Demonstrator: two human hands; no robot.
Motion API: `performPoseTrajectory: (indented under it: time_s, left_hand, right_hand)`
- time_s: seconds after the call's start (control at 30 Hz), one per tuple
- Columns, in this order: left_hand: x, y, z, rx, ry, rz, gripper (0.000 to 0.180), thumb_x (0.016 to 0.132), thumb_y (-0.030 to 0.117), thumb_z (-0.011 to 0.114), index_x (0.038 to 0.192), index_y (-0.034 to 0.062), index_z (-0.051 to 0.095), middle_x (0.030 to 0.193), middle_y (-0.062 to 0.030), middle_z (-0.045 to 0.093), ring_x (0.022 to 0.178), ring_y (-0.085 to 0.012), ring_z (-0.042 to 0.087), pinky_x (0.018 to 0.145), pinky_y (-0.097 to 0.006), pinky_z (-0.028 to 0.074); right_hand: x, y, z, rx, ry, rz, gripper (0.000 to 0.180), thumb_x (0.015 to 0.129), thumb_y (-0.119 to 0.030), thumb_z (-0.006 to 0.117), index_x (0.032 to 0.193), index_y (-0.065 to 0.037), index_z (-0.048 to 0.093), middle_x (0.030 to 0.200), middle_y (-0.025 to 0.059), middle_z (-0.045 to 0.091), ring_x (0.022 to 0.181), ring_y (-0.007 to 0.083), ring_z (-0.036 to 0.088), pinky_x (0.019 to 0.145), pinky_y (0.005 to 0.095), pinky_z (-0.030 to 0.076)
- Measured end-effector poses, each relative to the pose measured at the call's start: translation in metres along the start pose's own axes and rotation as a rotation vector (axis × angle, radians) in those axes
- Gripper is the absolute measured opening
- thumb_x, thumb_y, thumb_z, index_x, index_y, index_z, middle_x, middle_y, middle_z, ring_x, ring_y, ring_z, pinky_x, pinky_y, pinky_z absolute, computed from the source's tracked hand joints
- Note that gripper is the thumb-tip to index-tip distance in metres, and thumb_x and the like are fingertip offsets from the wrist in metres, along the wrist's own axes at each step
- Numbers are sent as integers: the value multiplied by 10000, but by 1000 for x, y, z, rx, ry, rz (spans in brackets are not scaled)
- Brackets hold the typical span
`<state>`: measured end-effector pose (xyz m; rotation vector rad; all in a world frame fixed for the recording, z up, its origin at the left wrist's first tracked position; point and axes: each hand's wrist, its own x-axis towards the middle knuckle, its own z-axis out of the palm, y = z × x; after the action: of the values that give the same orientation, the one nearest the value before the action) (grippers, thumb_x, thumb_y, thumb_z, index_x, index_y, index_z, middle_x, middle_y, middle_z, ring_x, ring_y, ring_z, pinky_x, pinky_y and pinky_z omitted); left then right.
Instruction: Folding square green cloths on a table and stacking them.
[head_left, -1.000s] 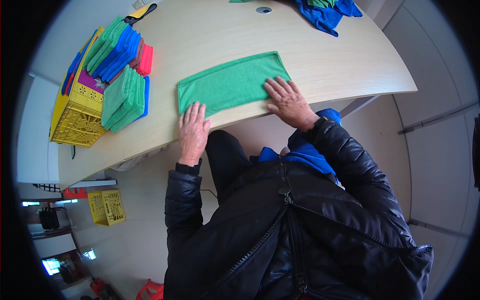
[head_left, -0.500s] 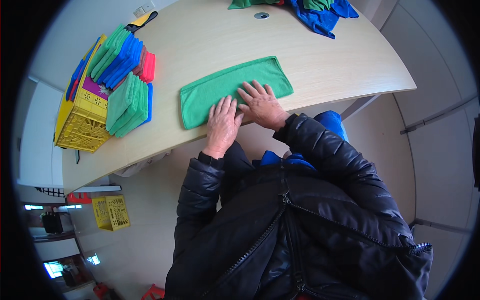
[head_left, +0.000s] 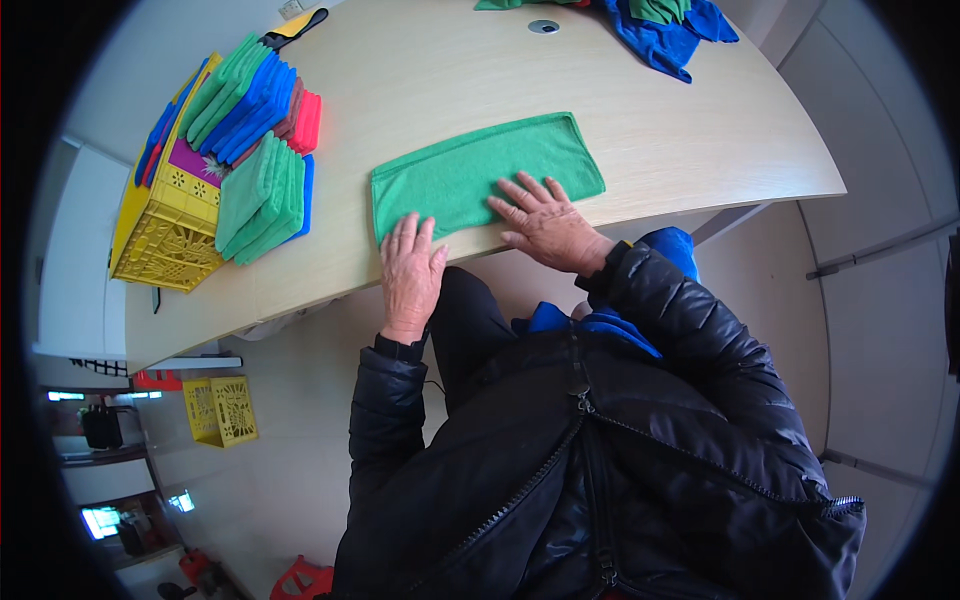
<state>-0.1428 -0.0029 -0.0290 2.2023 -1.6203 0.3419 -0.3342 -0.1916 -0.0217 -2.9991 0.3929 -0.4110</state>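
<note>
A green cloth (head_left: 480, 165), folded into a long rectangle, lies flat near the table's front edge. At its lower left corner rests my left hand (head_left: 410, 275), fingers stretched out with the tips on the fabric. My right hand (head_left: 550, 225) lies on the cloth's front edge right of the middle, fingers spread and palm down. Neither hand grips anything.
Left on the table (head_left: 400, 80) stand folded green cloths (head_left: 262, 205), blue cloths (head_left: 250, 110) and red cloths (head_left: 308, 122), beside a yellow crate (head_left: 170, 240). Loose blue cloth (head_left: 655, 45) is heaped at the back right. Another yellow crate (head_left: 222, 410) sits on the floor.
My hands have moved apart: the left slid left to the cloth's corner, the right slightly right and toward me. The cloth keeps its folded shape. The whole view has shifted a little.
</note>
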Motion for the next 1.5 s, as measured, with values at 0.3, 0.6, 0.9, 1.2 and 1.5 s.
performPoseTrajectory:
  time_s: [0.3,0.6,0.9,1.2,1.5]
  left_hand:
    - [36,-42,10,-7,-163,-166,608,1046,482,387,1495,74,431,1594,-157,338,1481,-330,287,1203,-501,210]
    - [36,-21,8,27,-203,-173,626,1042,507,378,1515,98,407,1610,-147,314,1496,-322,258,1204,-540,186]
    - [5,-30,-13,32,-46,-98,452,951,237,619,1363,61,556,1469,-164,491,1320,-352,480,1114,-458,370]
    - [-1,-58,-10,304,2,34,340,882,85,636,1219,44,640,1262,-113,650,1069,-287,656,890,-399,548]
    - [-15,-64,-11,386,59,137,338,882,62,618,1218,47,640,1251,-96,660,1084,-263,655,905,-387,533]
  right_hand:
    - [2,-12,8,2,-4,-67,617,980,-383,560,1524,-150,384,1588,118,336,1479,358,286,1176,594,241]
    - [7,-23,7,45,58,-61,588,961,-405,586,1476,-153,456,1547,99,395,1460,343,323,1168,588,269]
    - [4,13,5,44,78,-59,552,930,-329,618,1426,-116,503,1489,112,465,1421,317,389,1147,555,312]
    - [-14,50,-24,-121,39,-19,450,887,-90,592,1325,4,545,1374,173,561,1297,344,520,1086,431,431]
    - [-26,68,-30,-125,31,-29,394,873,-18,542,1261,44,573,1306,209,603,1182,359,605,997,426,509]
